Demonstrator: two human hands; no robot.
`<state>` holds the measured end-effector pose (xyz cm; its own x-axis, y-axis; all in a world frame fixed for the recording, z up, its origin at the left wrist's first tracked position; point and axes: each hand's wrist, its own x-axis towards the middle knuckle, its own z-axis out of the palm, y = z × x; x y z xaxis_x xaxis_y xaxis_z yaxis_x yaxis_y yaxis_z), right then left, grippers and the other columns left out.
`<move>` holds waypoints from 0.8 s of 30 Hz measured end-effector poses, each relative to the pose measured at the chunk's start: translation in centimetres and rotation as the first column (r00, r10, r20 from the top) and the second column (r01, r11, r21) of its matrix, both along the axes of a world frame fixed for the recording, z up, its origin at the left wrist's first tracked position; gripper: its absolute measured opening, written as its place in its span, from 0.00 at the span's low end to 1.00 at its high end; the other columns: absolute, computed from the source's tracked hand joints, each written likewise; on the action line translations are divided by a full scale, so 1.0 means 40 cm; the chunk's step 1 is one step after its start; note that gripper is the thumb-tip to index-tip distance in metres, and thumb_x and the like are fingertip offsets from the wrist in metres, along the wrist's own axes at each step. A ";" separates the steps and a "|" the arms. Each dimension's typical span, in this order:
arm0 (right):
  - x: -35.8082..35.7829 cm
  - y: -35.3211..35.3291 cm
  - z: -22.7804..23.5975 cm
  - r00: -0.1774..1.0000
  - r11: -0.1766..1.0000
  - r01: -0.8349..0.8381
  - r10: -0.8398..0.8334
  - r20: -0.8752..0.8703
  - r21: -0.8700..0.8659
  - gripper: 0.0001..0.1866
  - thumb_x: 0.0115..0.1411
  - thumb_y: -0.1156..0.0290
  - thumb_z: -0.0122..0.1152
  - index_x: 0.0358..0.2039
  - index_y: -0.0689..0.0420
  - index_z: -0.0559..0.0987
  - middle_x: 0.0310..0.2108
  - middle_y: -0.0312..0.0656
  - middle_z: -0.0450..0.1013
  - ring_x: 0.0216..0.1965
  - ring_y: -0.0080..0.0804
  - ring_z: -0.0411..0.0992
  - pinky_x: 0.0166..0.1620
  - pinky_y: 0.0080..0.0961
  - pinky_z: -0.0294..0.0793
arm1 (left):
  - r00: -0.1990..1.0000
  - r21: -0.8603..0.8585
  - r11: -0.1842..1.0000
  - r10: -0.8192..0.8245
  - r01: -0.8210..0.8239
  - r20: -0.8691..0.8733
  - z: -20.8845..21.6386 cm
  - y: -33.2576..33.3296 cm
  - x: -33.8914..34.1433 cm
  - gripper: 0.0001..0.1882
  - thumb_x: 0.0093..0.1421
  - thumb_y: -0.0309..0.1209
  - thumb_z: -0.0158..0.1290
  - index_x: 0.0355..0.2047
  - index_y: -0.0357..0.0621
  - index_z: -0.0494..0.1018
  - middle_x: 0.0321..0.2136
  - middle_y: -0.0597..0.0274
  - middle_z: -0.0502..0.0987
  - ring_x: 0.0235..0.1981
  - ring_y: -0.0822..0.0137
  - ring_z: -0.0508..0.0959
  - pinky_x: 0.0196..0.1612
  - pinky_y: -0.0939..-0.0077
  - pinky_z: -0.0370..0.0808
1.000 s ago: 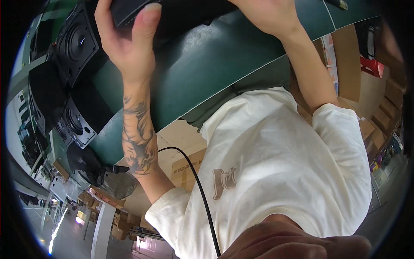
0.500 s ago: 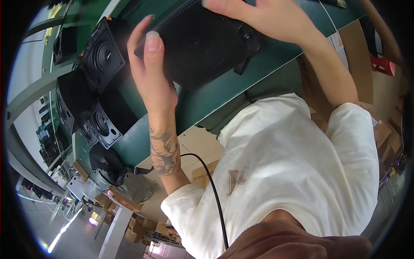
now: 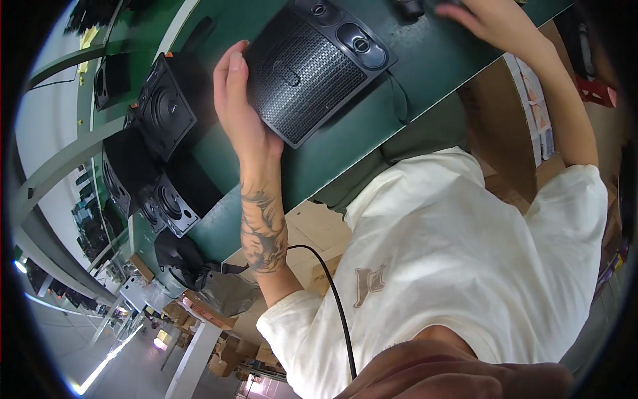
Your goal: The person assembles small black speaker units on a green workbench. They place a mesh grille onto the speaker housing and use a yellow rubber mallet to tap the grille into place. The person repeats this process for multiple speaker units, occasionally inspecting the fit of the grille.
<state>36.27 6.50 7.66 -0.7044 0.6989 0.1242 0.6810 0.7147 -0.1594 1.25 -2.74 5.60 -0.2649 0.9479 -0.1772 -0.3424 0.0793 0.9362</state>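
Fingers (image 3: 236,63) of the left hand (image 3: 244,123) lie straightened along a black speaker's (image 3: 319,70) side, unclasped. Beside a dark object (image 3: 409,8), the right hand (image 3: 498,25) is blurred; I can't tell if it grips anything. The speaker sits on the green bench (image 3: 299,176), mesh front (image 3: 292,83) already on; whatever remains behind is hidden. Farther left, cabinets (image 3: 189,189) stand uncovered, cones (image 3: 166,108) bare.

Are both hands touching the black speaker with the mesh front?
No, the left hand is against the speaker, but the right hand is apart from it, to the right.
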 end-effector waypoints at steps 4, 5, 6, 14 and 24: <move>-0.008 0.051 -0.017 0.997 0.997 -0.026 0.031 -0.065 0.070 0.11 0.67 0.68 0.60 0.47 0.57 0.79 0.38 0.48 0.74 0.42 0.50 0.74 0.45 0.40 0.74 | 1.000 -0.016 1.000 0.002 -0.002 0.023 -0.011 0.000 -0.009 0.17 0.68 0.31 0.55 0.54 0.36 0.73 0.48 0.56 0.76 0.47 0.67 0.77 0.53 0.72 0.76; -0.014 0.063 -0.008 0.996 0.994 -0.040 0.048 -0.075 0.101 0.10 0.67 0.68 0.60 0.47 0.57 0.79 0.37 0.48 0.74 0.41 0.51 0.75 0.44 0.41 0.74 | 1.000 -0.001 1.000 0.009 -0.009 0.002 -0.010 0.003 -0.007 0.18 0.68 0.31 0.55 0.55 0.36 0.72 0.48 0.56 0.76 0.47 0.67 0.77 0.52 0.72 0.76; -0.017 0.098 -0.008 0.971 0.990 -0.092 0.114 -0.212 0.107 0.09 0.68 0.70 0.59 0.45 0.60 0.80 0.32 0.49 0.76 0.34 0.50 0.75 0.39 0.39 0.75 | 1.000 0.014 1.000 0.015 -0.014 -0.022 -0.009 0.008 -0.003 0.18 0.68 0.32 0.55 0.55 0.36 0.72 0.48 0.56 0.76 0.47 0.67 0.77 0.51 0.72 0.77; -0.250 0.086 0.237 0.922 0.949 -0.297 0.256 -0.291 -0.105 0.12 0.68 0.70 0.56 0.38 0.67 0.82 0.28 0.54 0.78 0.30 0.52 0.75 0.36 0.37 0.74 | 0.998 0.016 0.998 0.061 -0.061 0.000 -0.007 0.006 0.006 0.18 0.67 0.30 0.56 0.56 0.44 0.69 0.48 0.57 0.76 0.47 0.69 0.76 0.52 0.74 0.75; -0.239 0.061 0.244 0.878 0.944 -0.326 0.319 -0.357 0.041 0.15 0.67 0.68 0.56 0.38 0.68 0.84 0.34 0.57 0.80 0.38 0.54 0.78 0.44 0.39 0.77 | 0.991 0.020 0.995 0.102 -0.101 -0.090 -0.004 0.005 0.012 0.17 0.67 0.31 0.57 0.53 0.44 0.69 0.46 0.60 0.76 0.47 0.72 0.75 0.52 0.75 0.72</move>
